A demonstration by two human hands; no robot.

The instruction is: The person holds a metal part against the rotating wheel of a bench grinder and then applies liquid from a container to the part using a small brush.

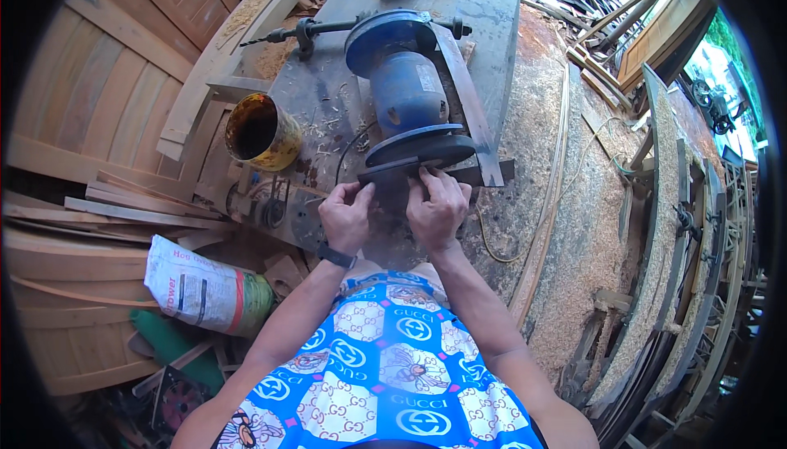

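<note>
The left hand (344, 218) is closed, pinching thumb against fingers at the left end of a dark flat strip (387, 172); a black wristband (334, 256) sits on that wrist. The right hand (438, 210) is likewise curled, its thumb and fingertips gripping the strip farther right. The strip is thin, narrow and straight-edged, dull near-black, tilted slightly upward toward the right. It lies just in front of a dark grinding wheel (447, 152); whether the two touch I cannot tell, since their colours merge.

Leftmost stand panelled wooden doors (102, 52), then a white printed bag (201, 285) with a red stripe. A yellow, stained can (284, 144) comes next, dark inside. Beyond it, a drill bit (261, 39) points left from the shaft of a scuffed blue grinder (406, 92). Right of that runs a flat board (469, 105), then sawdust (590, 277) over the ground.
</note>
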